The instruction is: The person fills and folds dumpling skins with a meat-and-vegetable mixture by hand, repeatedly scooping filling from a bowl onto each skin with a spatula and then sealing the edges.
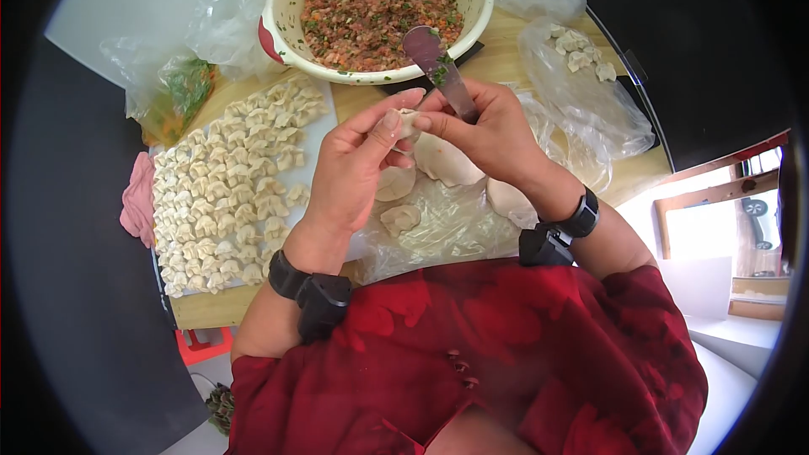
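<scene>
Between my two hands, in front of the bowl, is a small dumpling (408, 124) of pale dough. My left hand (354, 156) pinches it with thumb and fingers. From the other side, the thumb and fingers of my right hand (489, 131) press on its edge. A flat metal filling spatula (442, 72) is also tucked in my right hand, its rounded end up and specked with green. Below my hands, round dough wrappers (447, 160) lie on clear plastic, with one folded dumpling (399, 219) near them.
A white bowl (282, 21) of minced meat filling (379, 13) stands at the back. Rows of dumplings (227, 190) cover a white board at left. Plastic bags (581, 101) lie right, with several dumplings. A pink cloth (137, 198) hangs at the left edge.
</scene>
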`<state>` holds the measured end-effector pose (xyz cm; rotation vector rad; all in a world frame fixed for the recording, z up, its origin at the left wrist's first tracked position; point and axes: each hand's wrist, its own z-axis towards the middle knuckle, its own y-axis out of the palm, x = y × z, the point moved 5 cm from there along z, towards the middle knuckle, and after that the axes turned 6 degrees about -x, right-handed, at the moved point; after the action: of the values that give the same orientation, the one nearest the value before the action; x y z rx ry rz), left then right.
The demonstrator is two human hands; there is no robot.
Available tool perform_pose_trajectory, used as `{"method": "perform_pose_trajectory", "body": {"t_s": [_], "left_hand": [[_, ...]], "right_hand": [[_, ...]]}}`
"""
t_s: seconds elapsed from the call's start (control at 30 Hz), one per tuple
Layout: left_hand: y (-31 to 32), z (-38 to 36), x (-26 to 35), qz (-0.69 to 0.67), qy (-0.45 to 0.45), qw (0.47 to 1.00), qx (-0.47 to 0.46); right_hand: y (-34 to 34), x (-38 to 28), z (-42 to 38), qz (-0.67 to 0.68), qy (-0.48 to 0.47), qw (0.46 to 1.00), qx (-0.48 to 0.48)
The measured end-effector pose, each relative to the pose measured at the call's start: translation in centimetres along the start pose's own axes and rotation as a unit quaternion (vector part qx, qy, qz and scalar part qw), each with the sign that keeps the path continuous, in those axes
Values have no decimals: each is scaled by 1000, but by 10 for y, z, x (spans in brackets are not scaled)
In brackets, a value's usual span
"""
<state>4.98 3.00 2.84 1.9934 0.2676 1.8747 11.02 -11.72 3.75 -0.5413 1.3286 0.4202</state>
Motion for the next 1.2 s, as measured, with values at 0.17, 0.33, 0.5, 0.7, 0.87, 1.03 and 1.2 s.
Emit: {"method": "perform_pose_trajectory", "body": {"t_s": [0.17, 0.33, 0.5, 0.7, 0.87, 1.03, 1.2], "left_hand": [[-11, -1, 9, 168, 96, 979, 58], [-14, 0, 11, 158, 152, 973, 76], [-12, -3, 15, 209, 150, 962, 95], [-12, -3, 11, 243, 188, 939, 153], [-13, 2, -4, 101, 222, 957, 160], [-22, -3, 1, 79, 207, 963, 150], [-80, -18, 35, 313, 139, 921, 187]], "right_hand": [[-6, 0, 1, -32, -2, 999, 25], [-1, -15, 1, -54, -16, 998, 21], [1, -11, 4, -73, -1, 997, 5], [16, -25, 5, -166, -102, 980, 33], [25, 6, 7, -80, -183, 974, 111], [27, -3, 8, -107, -161, 980, 52], [3, 6, 4, -40, -64, 997, 1]]}}
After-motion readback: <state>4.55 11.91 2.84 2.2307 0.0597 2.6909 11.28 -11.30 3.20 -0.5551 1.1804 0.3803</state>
